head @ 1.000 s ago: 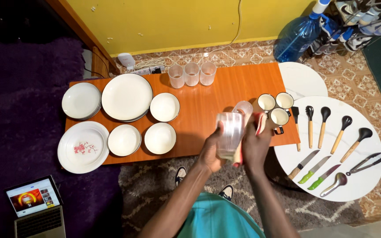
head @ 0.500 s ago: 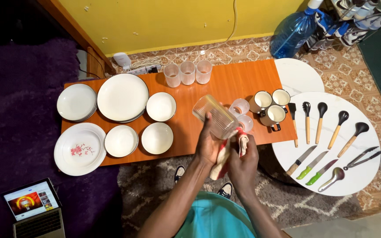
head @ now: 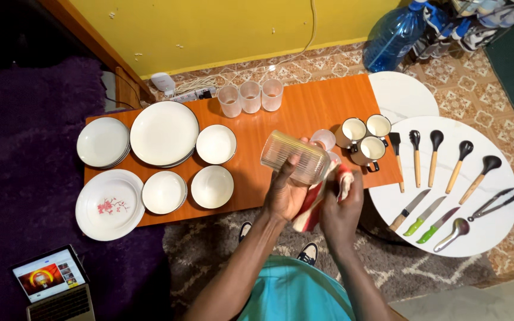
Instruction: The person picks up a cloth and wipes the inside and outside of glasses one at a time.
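Observation:
My left hand (head: 287,193) grips a clear ribbed glass (head: 294,157), tipped on its side with its mouth pointing left, above the front edge of the orange table (head: 328,107). My right hand (head: 341,205) holds a red and white cloth (head: 316,199) pressed against the base end of the glass. Just behind the glass a small frosted cup (head: 323,139) stands on the table, partly hidden.
Three frosted tumblers (head: 251,97) stand at the table's back. White plates (head: 163,132) and bowls (head: 212,186) fill its left half, three mugs (head: 364,138) its right. A round white table (head: 489,229) holds utensils and knives. A laptop (head: 52,282) lies on the purple rug.
The glass went from upright in front of me to lying on its side. The cloth hand shifted from the glass's side to its base end.

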